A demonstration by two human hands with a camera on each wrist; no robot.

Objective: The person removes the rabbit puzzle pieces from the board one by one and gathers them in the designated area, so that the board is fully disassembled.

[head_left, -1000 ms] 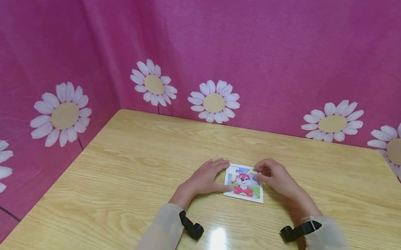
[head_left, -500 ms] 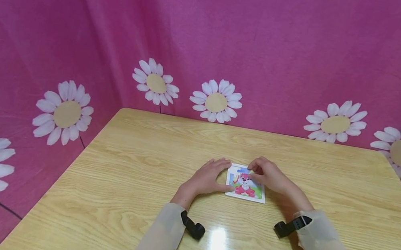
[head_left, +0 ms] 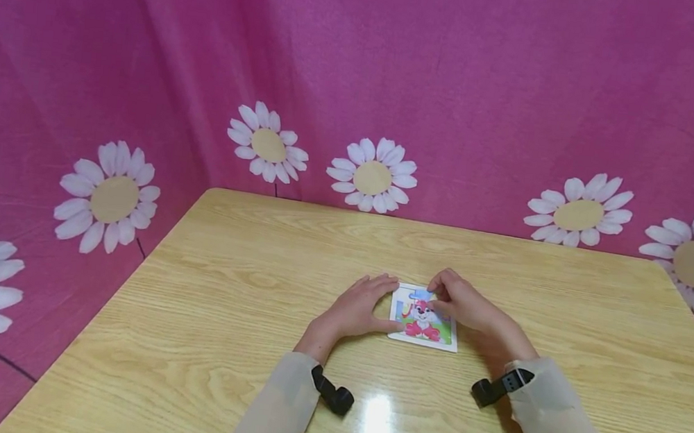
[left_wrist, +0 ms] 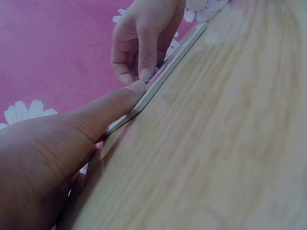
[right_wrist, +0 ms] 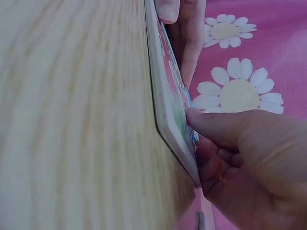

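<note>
A small square jigsaw puzzle [head_left: 421,330] with a pink cartoon animal and a white border lies on the table in the head view. My left hand [head_left: 353,309] spans its left side, thumb straight on the lower left and fingers at the upper left corner. My right hand [head_left: 467,303] is over its upper right part, thumb and fingertips pinching a puzzle piece [right_wrist: 191,102]. In the right wrist view a blue edge of that piece stands slightly above the board beside the thumb; the rest is hidden by the fingers. A pale patch shows at the puzzle's upper left.
The wood-grain table [head_left: 241,269] extends around the puzzle. A pink curtain [head_left: 460,81] with white daisies hangs behind and on the left. Each wrist carries a black strapped camera, the left camera [head_left: 334,396] and the right camera [head_left: 496,388].
My right hand has shifted a little left and inward over the puzzle, with the piece in its fingers. My left hand has stayed on the puzzle's left side.
</note>
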